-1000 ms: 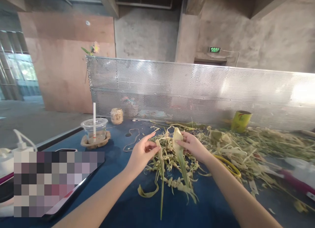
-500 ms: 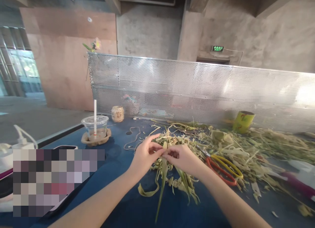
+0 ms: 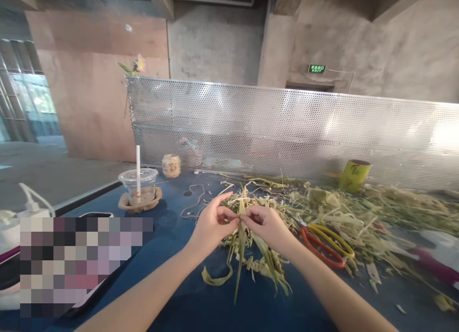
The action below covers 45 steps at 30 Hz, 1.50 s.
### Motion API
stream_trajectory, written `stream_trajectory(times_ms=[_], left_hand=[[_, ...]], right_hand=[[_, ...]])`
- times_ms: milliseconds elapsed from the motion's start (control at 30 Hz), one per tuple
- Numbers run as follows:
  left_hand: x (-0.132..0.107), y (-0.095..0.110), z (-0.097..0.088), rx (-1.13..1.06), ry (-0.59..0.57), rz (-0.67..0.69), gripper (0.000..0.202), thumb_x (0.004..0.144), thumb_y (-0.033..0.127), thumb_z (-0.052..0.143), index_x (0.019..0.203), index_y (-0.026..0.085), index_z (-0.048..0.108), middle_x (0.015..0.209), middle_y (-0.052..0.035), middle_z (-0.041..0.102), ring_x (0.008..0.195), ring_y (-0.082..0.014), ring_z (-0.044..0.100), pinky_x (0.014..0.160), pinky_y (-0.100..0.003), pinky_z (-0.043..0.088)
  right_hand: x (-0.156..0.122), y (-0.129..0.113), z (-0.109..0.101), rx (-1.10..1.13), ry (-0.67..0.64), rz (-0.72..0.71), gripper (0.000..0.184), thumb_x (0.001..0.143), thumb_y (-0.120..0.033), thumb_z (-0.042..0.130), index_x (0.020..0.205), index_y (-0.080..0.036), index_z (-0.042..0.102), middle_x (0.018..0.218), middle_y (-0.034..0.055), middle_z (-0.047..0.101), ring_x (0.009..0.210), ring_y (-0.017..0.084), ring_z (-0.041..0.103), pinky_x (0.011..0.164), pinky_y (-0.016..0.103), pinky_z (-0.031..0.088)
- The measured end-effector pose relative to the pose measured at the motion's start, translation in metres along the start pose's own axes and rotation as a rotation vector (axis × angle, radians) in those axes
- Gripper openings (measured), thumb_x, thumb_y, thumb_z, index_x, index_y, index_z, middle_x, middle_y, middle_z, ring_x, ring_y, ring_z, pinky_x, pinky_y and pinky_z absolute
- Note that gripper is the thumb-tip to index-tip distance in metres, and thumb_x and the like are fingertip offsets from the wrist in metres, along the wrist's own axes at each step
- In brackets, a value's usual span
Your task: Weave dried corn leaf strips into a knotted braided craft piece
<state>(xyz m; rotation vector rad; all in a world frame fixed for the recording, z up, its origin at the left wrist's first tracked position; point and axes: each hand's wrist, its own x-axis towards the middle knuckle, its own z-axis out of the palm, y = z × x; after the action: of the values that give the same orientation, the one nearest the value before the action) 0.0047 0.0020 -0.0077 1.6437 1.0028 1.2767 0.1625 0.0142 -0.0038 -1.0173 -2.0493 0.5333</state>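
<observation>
My left hand (image 3: 211, 226) and my right hand (image 3: 267, 225) meet over a blue table (image 3: 172, 236), fingertips pinched together on a long green leaf strip (image 3: 241, 246). The strip hangs down from the pinch toward me, its tip near the table. A second broader leaf (image 3: 267, 255) trails below my right hand. Under both hands lies a heap of dry leaf strips and braided pieces (image 3: 258, 265).
Red and yellow scissors (image 3: 324, 241) lie right of my right hand. A plastic cup with a straw (image 3: 139, 185) stands at left, a small woven jar (image 3: 171, 166) behind it, a yellow-green cup (image 3: 354, 175) at far right. A perforated metal screen (image 3: 287, 131) backs the table. More leaf litter (image 3: 387, 212) covers the right side.
My hands came together from apart, each then holding its own leaf, and now pinch one strip between them. The strip's top end has risen slightly above the fingers.
</observation>
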Motion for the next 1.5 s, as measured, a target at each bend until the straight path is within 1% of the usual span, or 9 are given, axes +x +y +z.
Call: stream_trajectory(times_ms=[433, 767, 933, 1000, 1133, 1233, 1300, 1433, 1500], left_hand=[[0.003, -0.001, -0.007, 0.116, 0.14, 0.045, 0.062, 0.069, 0.023, 0.057, 0.126, 0.014, 0.034, 0.073, -0.0023, 0.061, 0.065, -0.0158, 0.056, 0.059, -0.03, 0.045], [0.026, -0.018, -0.034, 0.22, 0.397, 0.03, 0.06, 0.065, 0.02, 0.058, 0.121, 0.011, 0.04, 0.068, -0.0002, 0.06, 0.066, -0.0161, 0.058, 0.067, -0.032, 0.047], [0.035, -0.023, -0.05, 0.223, 0.524, 0.027, 0.057, 0.062, 0.02, 0.06, 0.116, 0.011, 0.044, 0.066, 0.0, 0.058, 0.064, -0.0164, 0.058, 0.063, -0.031, 0.047], [0.035, -0.021, -0.052, 0.201, 0.536, 0.022, 0.058, 0.063, 0.023, 0.06, 0.116, 0.009, 0.043, 0.067, -0.001, 0.059, 0.055, -0.0143, 0.055, 0.053, -0.028, 0.046], [0.031, -0.015, -0.043, 0.136, 0.442, 0.062, 0.059, 0.065, 0.027, 0.06, 0.118, 0.01, 0.041, 0.07, -0.0017, 0.061, 0.047, -0.0104, 0.051, 0.046, -0.025, 0.044], [0.026, -0.011, -0.033, 0.081, 0.36, 0.097, 0.062, 0.066, 0.028, 0.061, 0.122, 0.012, 0.037, 0.074, -0.0026, 0.062, 0.048, -0.0103, 0.052, 0.045, -0.024, 0.044], [0.023, -0.009, -0.027, 0.029, 0.318, 0.126, 0.063, 0.066, 0.028, 0.062, 0.122, 0.013, 0.036, 0.075, -0.0025, 0.061, 0.048, -0.01, 0.052, 0.046, -0.024, 0.045], [0.015, -0.005, -0.016, -0.011, 0.249, 0.153, 0.056, 0.069, 0.026, 0.061, 0.119, 0.015, 0.038, 0.073, -0.001, 0.059, 0.049, -0.01, 0.052, 0.047, -0.025, 0.046], [0.011, -0.005, -0.009, -0.012, 0.221, 0.174, 0.053, 0.07, 0.026, 0.06, 0.118, 0.017, 0.039, 0.073, -0.0007, 0.059, 0.051, -0.0109, 0.054, 0.049, -0.025, 0.047]], right_hand=[[-0.008, -0.01, 0.002, 0.078, 0.171, -0.092, 0.023, 0.08, -0.025, 0.044, 0.058, -0.018, 0.047, 0.055, -0.0022, 0.044, 0.05, 0.009, 0.04, 0.047, 0.021, 0.032], [0.0, 0.0, -0.043, 0.729, 0.75, -0.197, 0.028, 0.079, -0.027, 0.055, 0.055, -0.017, 0.045, 0.043, -0.0079, 0.034, 0.039, 0.004, 0.03, 0.041, 0.02, 0.029], [0.004, 0.006, -0.061, 0.751, 0.933, -0.238, 0.029, 0.077, -0.029, 0.056, 0.054, -0.017, 0.043, 0.046, -0.0073, 0.038, 0.039, 0.004, 0.032, 0.039, 0.018, 0.027], [0.004, 0.009, -0.061, 0.609, 0.834, -0.141, 0.029, 0.076, -0.032, 0.056, 0.055, -0.017, 0.045, 0.047, -0.0068, 0.039, 0.039, 0.004, 0.033, 0.039, 0.018, 0.026], [0.006, 0.02, -0.044, 0.212, 0.17, 0.19, 0.032, 0.077, -0.039, 0.049, 0.053, -0.017, 0.048, 0.045, -0.0053, 0.041, 0.037, 0.006, 0.034, 0.038, 0.019, 0.026], [0.008, 0.029, -0.028, -0.119, -0.129, 0.222, 0.038, 0.081, -0.036, 0.041, 0.049, -0.016, 0.049, 0.045, -0.0037, 0.043, 0.039, 0.008, 0.037, 0.043, 0.021, 0.031], [0.008, 0.032, -0.023, -0.245, -0.152, 0.2, 0.036, 0.082, -0.037, 0.039, 0.058, -0.016, 0.056, 0.053, -0.0007, 0.051, 0.047, 0.011, 0.044, 0.05, 0.024, 0.035], [0.006, 0.017, -0.02, -0.228, 0.033, 0.102, 0.029, 0.08, -0.041, 0.044, 0.091, -0.018, 0.06, 0.081, 0.004, 0.058, 0.068, 0.014, 0.052, 0.063, 0.026, 0.04], [0.003, 0.004, -0.013, -0.096, -0.084, 0.096, 0.029, 0.08, -0.042, 0.044, 0.082, -0.018, 0.06, 0.072, 0.0013, 0.057, 0.057, 0.011, 0.048, 0.055, 0.023, 0.038]])
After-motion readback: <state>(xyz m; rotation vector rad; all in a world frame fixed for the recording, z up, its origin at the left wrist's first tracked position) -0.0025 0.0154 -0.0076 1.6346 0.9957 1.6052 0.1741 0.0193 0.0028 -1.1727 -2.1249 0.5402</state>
